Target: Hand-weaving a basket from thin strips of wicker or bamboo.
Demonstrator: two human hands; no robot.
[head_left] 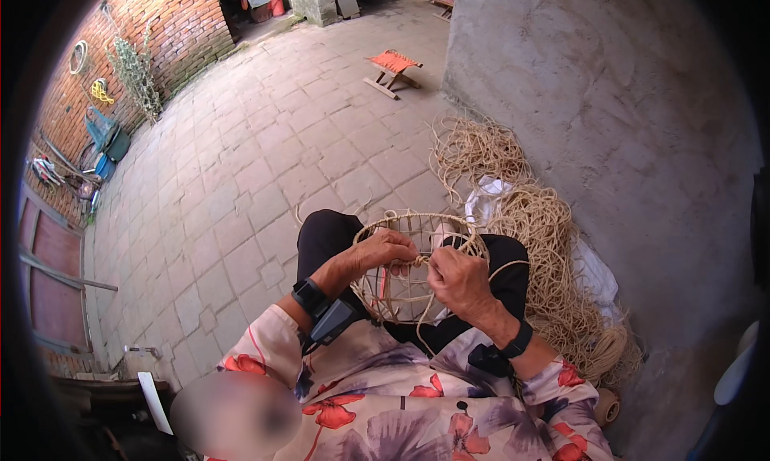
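On my lap rests a round open basket frame (pixel 411 216), its thin ribs showing and its rim wrapped in tan cord. My left hand (pixel 383 251) reaches over the near side, fingers closed on a cord-wrapped bar of the frame. Close beside it, my right hand (pixel 461 280) is closed in a fist around the tan cord (pixel 422 260), where the wrapping meets. Loose strands hang below the right hand and curve out over my right knee. The fingertips of both hands are partly hidden.
To my right, a long heap of tan cord (pixel 533 244) lies on white sacking (pixel 595 276) along a grey wall (pixel 609 100). A folding stool (pixel 393 66) with an orange seat stands ahead on the paving (pixel 273 156). Tools and a dark green bag (pixel 112 140) line the brick wall.
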